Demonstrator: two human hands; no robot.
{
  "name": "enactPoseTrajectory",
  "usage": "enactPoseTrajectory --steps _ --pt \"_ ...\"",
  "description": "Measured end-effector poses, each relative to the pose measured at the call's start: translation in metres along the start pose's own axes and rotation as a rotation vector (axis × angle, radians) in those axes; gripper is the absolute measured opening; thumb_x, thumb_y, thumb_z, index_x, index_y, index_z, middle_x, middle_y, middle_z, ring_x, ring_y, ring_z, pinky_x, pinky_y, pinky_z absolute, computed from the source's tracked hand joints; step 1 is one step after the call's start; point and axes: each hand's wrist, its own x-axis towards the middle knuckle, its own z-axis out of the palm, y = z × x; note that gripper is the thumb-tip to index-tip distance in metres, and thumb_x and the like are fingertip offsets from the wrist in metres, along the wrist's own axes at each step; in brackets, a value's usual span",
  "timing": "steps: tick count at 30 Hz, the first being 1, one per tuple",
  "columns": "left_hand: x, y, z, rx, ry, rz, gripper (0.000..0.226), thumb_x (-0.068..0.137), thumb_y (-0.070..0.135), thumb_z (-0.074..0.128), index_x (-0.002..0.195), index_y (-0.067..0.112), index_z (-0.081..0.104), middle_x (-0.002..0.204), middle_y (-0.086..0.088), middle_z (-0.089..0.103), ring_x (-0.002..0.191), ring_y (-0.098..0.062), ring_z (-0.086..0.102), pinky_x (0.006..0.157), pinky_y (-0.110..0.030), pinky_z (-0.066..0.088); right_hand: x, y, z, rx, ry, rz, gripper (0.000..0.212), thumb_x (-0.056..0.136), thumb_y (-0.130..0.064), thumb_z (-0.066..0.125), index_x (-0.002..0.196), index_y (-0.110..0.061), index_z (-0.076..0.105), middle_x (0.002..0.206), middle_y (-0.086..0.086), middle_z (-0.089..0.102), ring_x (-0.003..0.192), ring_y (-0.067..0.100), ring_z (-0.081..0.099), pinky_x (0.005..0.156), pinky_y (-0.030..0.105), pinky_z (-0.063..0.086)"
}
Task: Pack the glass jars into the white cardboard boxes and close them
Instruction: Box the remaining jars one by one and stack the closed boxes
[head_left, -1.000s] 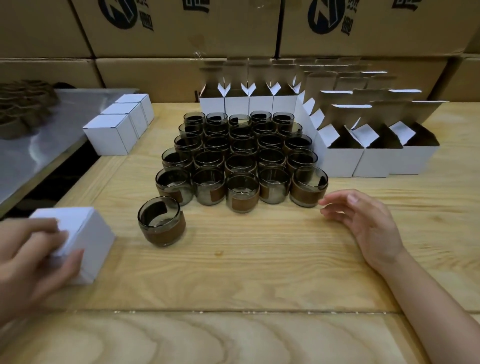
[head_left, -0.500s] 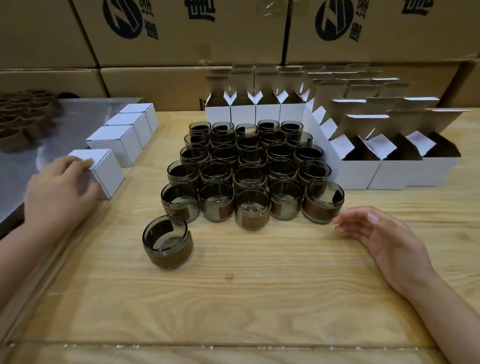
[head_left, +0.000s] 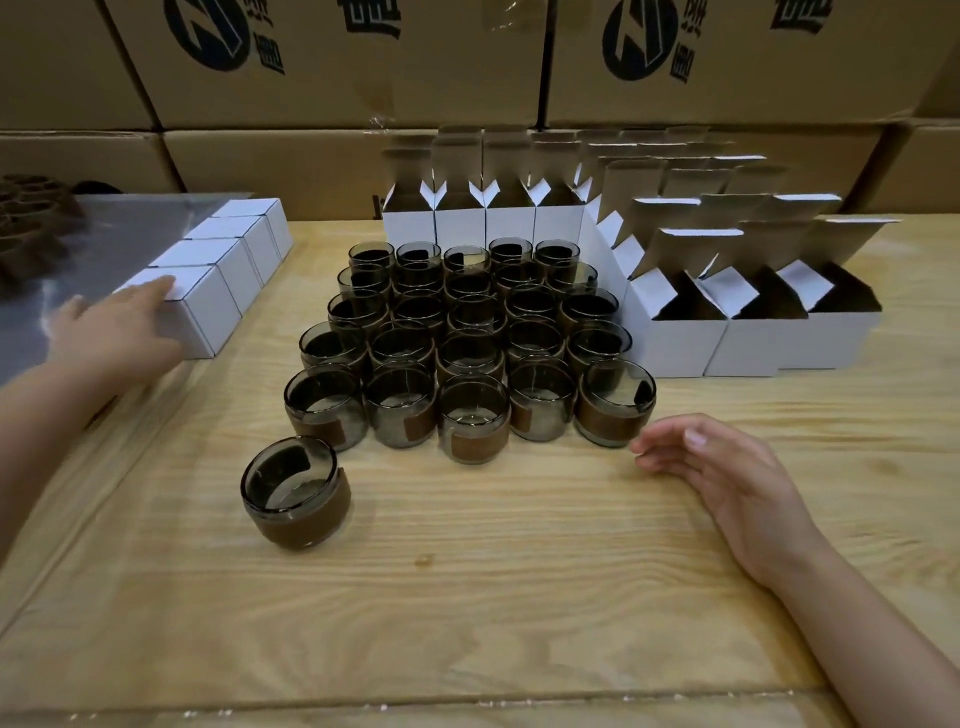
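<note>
Left hand (head_left: 124, 317) flat on a closed box (head_left: 202, 312), right hand (head_left: 727, 478) slack and empty; the slick, breakable lone jar (head_left: 296, 493) probably wants gripping round its brown band (head_left: 306, 530).

Head camera looks forward and down, close over the wooden table (head_left: 519, 597).

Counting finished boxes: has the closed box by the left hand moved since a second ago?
Yes. Measured against the lone jar, the closed box went farther back, joining the row of boxes.
</note>
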Motion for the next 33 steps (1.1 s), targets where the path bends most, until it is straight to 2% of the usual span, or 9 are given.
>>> enactPoseTrajectory --steps 3,6,11,14,17,21,25,29,33 --pt "-0.019 0.044 -0.015 -0.087 0.307 0.116 0.06 0.086 0.02 0.053 0.141 0.005 0.038 0.138 -0.026 0.046 0.125 -0.043 0.044 0.104 -0.055 0.034 0.0 -0.001 0.002 -0.014 -0.006 0.005 0.022 0.08 -0.016 0.054 0.086 -0.006 0.072 0.09 0.022 0.069 0.084 0.029 0.064 0.079 0.03 0.053" --pt "-0.08 0.13 -0.036 -0.272 0.637 0.395 0.041 0.085 0.031 0.044 0.115 0.008 0.059 0.097 -0.013 0.066 0.09 -0.036 0.062 0.077 -0.044 0.046 -0.001 -0.002 0.002 -0.049 -0.008 0.005 0.021 0.081 -0.017 0.055 0.087 -0.006 0.071 0.089 0.019 0.07 0.085 0.028 0.063 0.08 0.03 0.052" --pt "-0.194 0.244 -0.013 -0.43 0.498 0.922 0.023 0.087 0.024 0.05 0.078 0.014 0.069 0.059 0.004 0.061 0.051 -0.017 0.059 0.047 -0.03 0.049 -0.001 -0.002 0.002 -0.07 0.004 0.022 0.024 0.079 -0.019 0.055 0.089 -0.004 0.07 0.087 0.015 0.071 0.082 0.026 0.063 0.079 0.028 0.052" --pt "-0.22 0.266 0.024 -0.459 0.319 0.871 0.027 0.087 0.027 0.047 0.075 0.013 0.067 0.056 0.003 0.06 0.048 -0.021 0.058 0.042 -0.032 0.046 -0.001 -0.001 0.002 -0.075 0.016 0.025 0.017 0.086 -0.009 0.054 0.088 -0.006 0.07 0.086 0.014 0.072 0.081 0.025 0.063 0.079 0.028 0.053" --pt "-0.218 0.272 0.048 -0.404 0.101 0.71 0.021 0.092 0.032 0.047 0.09 0.018 0.063 0.078 0.002 0.066 0.074 -0.023 0.063 0.06 -0.032 0.045 0.0 0.001 0.003 -0.115 0.046 0.03 0.022 0.092 -0.001 0.05 0.087 -0.008 0.07 0.083 0.01 0.072 0.079 0.023 0.063 0.078 0.029 0.052" --pt "-0.212 0.272 0.058 -0.437 0.084 0.669 0.015 0.092 0.033 0.049 0.091 0.022 0.059 0.083 0.004 0.066 0.08 -0.021 0.061 0.061 -0.028 0.032 0.005 -0.003 0.006 -0.218 0.16 -0.013 0.025 0.093 0.0 0.05 0.085 -0.015 0.069 0.082 0.003 0.071 0.076 0.015 0.063 0.073 0.028 0.052" --pt "-0.212 0.273 0.058 -0.448 0.055 0.666 0.014 0.091 0.032 0.049 0.091 0.022 0.06 0.075 0.007 0.059 0.079 -0.02 0.06 0.062 -0.028 0.031 0.038 -0.023 -0.006 -0.586 0.364 -0.122 0.026 0.093 -0.008 0.05 0.099 -0.028 0.065 0.102 -0.009 0.065 0.081 0.004 0.058 0.07 0.019 0.048" --pt "-0.21 0.273 0.056 -0.473 0.021 0.662 0.014 0.092 0.032 0.05 0.093 0.022 0.06 0.074 0.008 0.055 0.08 -0.02 0.059 0.065 -0.03 0.037 0.077 -0.037 -0.021 -0.983 0.242 -0.112 0.048 0.091 -0.005 0.046 0.135 -0.022 0.047 0.135 -0.006 0.045 0.076 0.008 0.057 0.064 0.017 0.041" --pt "-0.21 0.273 0.054 -0.49 -0.016 0.65 0.014 0.092 0.031 0.051 0.093 0.022 0.061 0.074 0.005 0.057 0.081 -0.022 0.059 0.071 -0.035 0.047 0.092 -0.034 -0.027 -1.209 0.163 -0.071 0.041 0.092 -0.008 0.046 0.132 -0.015 0.048 0.135 0.003 0.048 0.1 0.021 0.056 0.08 0.033 0.044"
